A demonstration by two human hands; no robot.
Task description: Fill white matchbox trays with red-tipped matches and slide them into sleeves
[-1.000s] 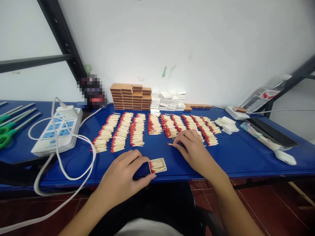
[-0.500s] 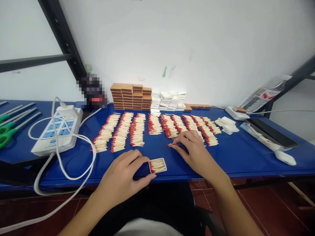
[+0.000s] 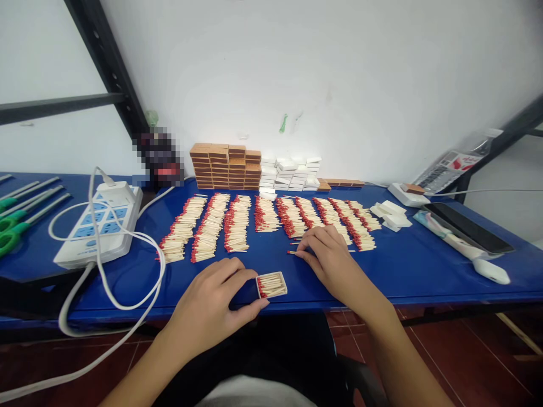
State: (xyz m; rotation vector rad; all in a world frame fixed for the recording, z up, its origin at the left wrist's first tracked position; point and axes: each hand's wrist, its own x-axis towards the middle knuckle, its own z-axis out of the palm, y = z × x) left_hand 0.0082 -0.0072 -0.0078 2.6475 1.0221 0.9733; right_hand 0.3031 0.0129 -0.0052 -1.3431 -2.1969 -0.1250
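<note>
A small white matchbox tray [image 3: 286, 285] stands near the front edge of the blue table, with red-headed matches [image 3: 272, 286] lying side by side in it. My left hand [image 3: 212, 297] holds its left end between thumb and index finger. To the right and a little farther back, my right hand [image 3: 328, 254] pinches at a match [image 3: 292, 252] on the tabletop; another match [image 3: 293, 243] shows just behind, by the fingertips. The palm and curled fingers hide the rest. Behind both hands spread several slanted rows of loose matches [image 3: 237, 223], heads mostly to the left.
Brown matchbox sleeves [image 3: 227, 169] and white trays [image 3: 292, 172] are stacked against the wall. More white trays [image 3: 392, 216] lie at right, near a black phone-like slab [image 3: 469, 229]. A power strip [image 3: 99, 226] with looping white cables and green-handled scissors [image 3: 17, 234] occupy the left.
The matches by my right fingertips have come apart from one bunch, one now lying farther back. My right hand has shifted only slightly; my left hand and the tray stay put.
</note>
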